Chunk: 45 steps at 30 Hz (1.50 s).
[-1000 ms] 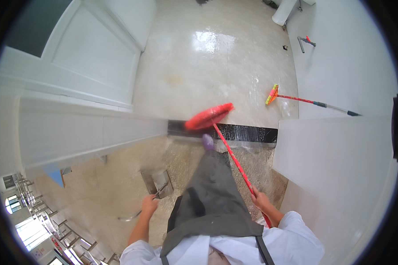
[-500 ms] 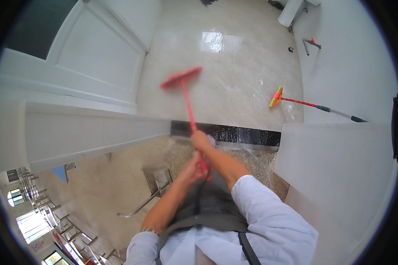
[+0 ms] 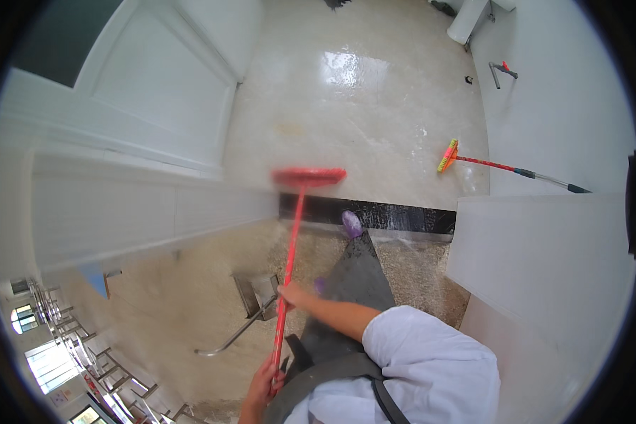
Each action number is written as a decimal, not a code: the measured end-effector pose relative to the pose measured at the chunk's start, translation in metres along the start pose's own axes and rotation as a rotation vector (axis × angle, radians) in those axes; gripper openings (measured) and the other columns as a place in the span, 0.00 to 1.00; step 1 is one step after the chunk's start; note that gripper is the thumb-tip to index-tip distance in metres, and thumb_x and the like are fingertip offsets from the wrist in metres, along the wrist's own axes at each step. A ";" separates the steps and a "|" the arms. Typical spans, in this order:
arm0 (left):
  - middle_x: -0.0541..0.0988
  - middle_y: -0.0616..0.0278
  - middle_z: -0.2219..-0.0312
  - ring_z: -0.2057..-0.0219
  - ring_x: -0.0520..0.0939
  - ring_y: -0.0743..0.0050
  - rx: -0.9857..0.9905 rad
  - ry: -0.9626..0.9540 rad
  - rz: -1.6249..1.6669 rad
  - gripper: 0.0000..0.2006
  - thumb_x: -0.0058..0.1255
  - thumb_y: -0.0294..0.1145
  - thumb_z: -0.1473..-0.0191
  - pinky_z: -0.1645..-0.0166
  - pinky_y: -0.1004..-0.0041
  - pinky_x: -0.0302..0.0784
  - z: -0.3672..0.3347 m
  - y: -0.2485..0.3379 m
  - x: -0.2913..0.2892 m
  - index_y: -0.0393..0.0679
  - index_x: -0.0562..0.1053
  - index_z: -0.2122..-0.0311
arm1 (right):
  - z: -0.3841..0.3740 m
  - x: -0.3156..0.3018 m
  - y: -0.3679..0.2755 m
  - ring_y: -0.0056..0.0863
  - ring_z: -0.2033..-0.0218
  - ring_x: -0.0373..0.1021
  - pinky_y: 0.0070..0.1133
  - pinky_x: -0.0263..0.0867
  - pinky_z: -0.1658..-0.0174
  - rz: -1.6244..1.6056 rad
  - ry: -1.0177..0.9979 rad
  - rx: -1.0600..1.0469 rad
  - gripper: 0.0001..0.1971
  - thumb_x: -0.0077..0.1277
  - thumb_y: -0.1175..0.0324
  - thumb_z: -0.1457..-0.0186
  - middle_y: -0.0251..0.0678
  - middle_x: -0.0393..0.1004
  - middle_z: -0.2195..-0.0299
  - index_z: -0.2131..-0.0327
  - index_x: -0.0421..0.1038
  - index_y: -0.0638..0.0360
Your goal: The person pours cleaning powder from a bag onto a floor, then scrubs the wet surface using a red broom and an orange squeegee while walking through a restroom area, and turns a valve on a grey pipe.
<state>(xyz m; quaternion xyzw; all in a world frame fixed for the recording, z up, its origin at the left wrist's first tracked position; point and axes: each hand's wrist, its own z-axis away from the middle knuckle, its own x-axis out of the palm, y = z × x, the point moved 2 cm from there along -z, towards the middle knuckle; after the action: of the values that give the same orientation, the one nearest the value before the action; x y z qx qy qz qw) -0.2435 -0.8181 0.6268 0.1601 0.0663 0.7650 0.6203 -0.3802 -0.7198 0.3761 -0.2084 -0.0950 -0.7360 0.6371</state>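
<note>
A red push broom [image 3: 292,244] slants up from my body. Its wide head [image 3: 309,177] is blurred and lies over the wet floor just beyond the black door sill [image 3: 381,214]. My right hand [image 3: 290,297] is closed around the middle of the handle. Lower down, near my left side, my left hand [image 3: 265,380] grips the handle close to its end. A metal dustpan [image 3: 261,295] with a long bent handle is on the brown floor just left of my right hand.
An orange and yellow scrub brush [image 3: 448,155] on a long pole leans by the right wall. A pipe with a red tap [image 3: 504,68] juts from that wall. A white panelled door [image 3: 169,78] stands at left. My purple-tipped shoe [image 3: 352,224] is at the sill.
The broom head has come back toward me and slightly right, close to the sill. Both hands have drawn back, and my left hand is now lower and farther from the right.
</note>
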 end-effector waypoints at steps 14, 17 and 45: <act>0.62 0.72 0.88 0.91 0.59 0.85 -0.004 -0.049 0.322 0.20 0.43 0.38 0.42 0.90 0.81 0.54 -0.236 0.210 0.149 0.57 0.61 0.44 | -0.143 -0.112 -0.343 0.35 0.83 0.71 0.34 0.69 0.81 0.767 0.170 -0.409 0.09 0.43 0.70 0.49 0.43 0.70 0.84 0.78 0.69 0.62; 0.64 0.71 0.86 0.89 0.65 0.85 -0.103 -0.076 0.394 0.22 0.45 0.42 0.44 0.88 0.82 0.59 -0.139 0.154 0.115 0.50 0.62 0.45 | -0.085 -0.074 -0.221 0.36 0.83 0.71 0.33 0.69 0.80 0.796 0.122 -0.556 0.07 0.43 0.71 0.49 0.43 0.69 0.84 0.76 0.67 0.64; 0.66 0.73 0.84 0.88 0.66 0.85 -0.363 0.006 0.142 0.23 0.45 0.47 0.45 0.88 0.82 0.58 -0.104 0.183 0.036 0.47 0.64 0.48 | -0.092 -0.033 -0.151 0.35 0.79 0.71 0.32 0.66 0.78 1.082 0.059 -0.602 0.08 0.42 0.70 0.52 0.40 0.68 0.85 0.79 0.68 0.62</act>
<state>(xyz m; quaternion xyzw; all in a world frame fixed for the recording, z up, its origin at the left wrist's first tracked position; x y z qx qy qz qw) -0.4538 -0.8140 0.5895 0.0474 -0.0825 0.8068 0.5831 -0.5411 -0.7018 0.2990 -0.3772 0.2532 -0.3086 0.8357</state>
